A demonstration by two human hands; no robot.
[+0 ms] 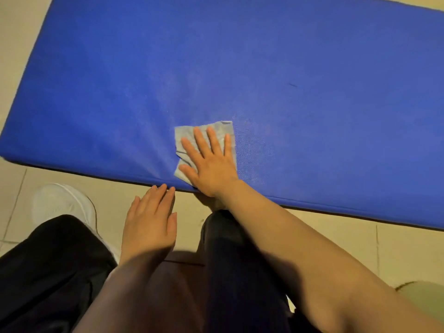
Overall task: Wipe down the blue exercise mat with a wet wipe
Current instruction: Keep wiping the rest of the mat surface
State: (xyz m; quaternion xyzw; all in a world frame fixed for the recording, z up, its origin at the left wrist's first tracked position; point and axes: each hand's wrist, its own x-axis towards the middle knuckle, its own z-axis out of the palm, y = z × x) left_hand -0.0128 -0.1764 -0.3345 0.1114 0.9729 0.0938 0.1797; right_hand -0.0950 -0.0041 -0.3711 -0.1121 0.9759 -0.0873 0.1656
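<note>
The blue exercise mat (240, 68) lies flat on the tiled floor and fills most of the view. A pale grey wet wipe (189, 134), partly folded, sits on the mat close to its near edge. My right hand (210, 164) presses flat on the wipe with straight, spread fingers. My left hand (150, 222) hovers over the floor just in front of the mat, fingers straight and together, their tips at the mat's near edge. It holds nothing.
Beige floor tiles (336, 236) surround the mat. My legs in black trousers (48, 272) and a white shoe (62, 203) are at the lower left. A small dark mark (292, 85) shows on the mat to the right.
</note>
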